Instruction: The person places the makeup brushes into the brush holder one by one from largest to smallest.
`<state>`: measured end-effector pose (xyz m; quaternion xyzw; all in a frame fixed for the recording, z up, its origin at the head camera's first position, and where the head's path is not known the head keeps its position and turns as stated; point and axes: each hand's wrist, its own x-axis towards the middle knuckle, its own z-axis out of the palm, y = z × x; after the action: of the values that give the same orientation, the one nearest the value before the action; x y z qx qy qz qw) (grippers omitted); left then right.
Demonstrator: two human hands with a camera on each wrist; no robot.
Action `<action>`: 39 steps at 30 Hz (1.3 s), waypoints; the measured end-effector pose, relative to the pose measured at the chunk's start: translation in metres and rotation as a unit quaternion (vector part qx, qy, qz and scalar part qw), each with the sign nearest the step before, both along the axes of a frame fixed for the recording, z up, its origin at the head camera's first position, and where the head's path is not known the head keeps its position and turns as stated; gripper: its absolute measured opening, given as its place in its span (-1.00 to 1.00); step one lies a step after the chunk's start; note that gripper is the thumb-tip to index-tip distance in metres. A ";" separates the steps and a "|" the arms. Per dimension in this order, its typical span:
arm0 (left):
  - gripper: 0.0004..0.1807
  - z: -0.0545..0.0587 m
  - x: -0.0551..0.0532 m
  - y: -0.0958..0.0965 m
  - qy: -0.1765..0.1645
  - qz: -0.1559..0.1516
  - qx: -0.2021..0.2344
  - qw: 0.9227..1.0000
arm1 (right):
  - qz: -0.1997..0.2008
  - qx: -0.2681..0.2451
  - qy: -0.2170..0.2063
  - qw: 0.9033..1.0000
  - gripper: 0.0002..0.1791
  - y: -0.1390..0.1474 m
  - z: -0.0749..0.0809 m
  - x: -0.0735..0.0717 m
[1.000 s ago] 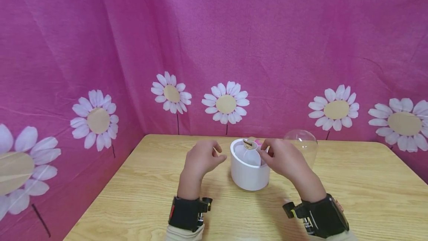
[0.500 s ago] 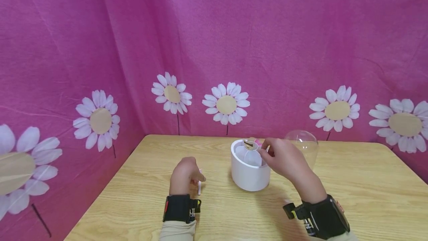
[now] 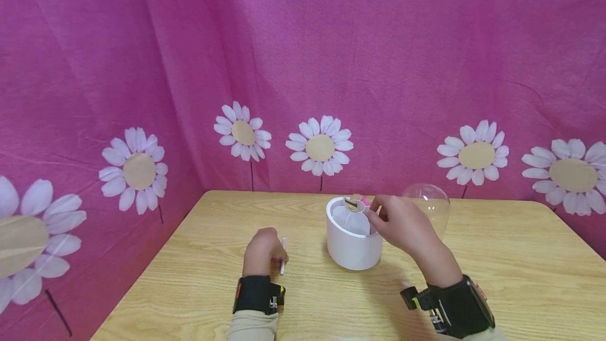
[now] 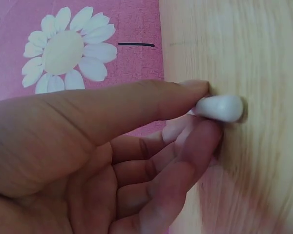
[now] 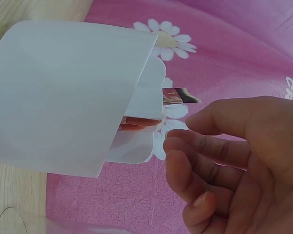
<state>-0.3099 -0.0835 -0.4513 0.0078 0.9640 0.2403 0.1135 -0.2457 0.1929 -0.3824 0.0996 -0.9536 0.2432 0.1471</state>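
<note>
At the left of the table, my left hand (image 3: 263, 250) pinches a slim, pale stick (image 3: 282, 266) between thumb and fingers. Its rounded white end (image 4: 222, 108) shows close to the wood in the left wrist view. A white round holder (image 3: 354, 250) with a slanted rim and an inner divider stands near the middle. Beside its right rim hovers my right hand (image 3: 402, 225), fingers loosely bent and nothing between them. The right wrist view shows a brush tip (image 5: 183, 95) sticking out of the holder (image 5: 63, 97), and orange-brown pieces (image 5: 139, 123) inside.
A clear dome (image 3: 437, 207) stands behind my right hand. The wooden table (image 3: 203, 299) ends at a pink curtain (image 3: 379, 67) printed with daisies, which rises at the back and on the left.
My left hand has moved from beside the holder leftward and nearer to me, down to the stick, and now pinches it. The right hand stays beside the rim.
</note>
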 end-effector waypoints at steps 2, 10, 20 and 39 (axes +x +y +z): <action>-0.79 -0.001 -0.001 -0.001 -0.003 -0.003 0.004 1.000 | 0.000 -0.001 -0.001 1.000 -0.87 0.000 0.000 0.000; -0.84 0.000 -0.005 -0.002 0.026 -0.019 0.026 0.999 | 0.001 -0.004 -0.007 1.000 -0.87 -0.001 0.000 0.001; -0.90 0.018 -0.011 0.007 0.168 -0.046 0.136 0.975 | 0.002 -0.001 -0.007 1.000 -0.87 -0.002 0.000 0.001; -0.80 0.075 0.029 0.064 0.339 -0.161 0.348 0.859 | 0.002 -0.003 0.018 1.000 -0.89 -0.005 0.001 0.001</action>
<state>-0.2813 -0.0194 -0.3765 0.2830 0.7817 0.5209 -0.1936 -0.2444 0.1875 -0.3815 0.1055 -0.9498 0.2448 0.1637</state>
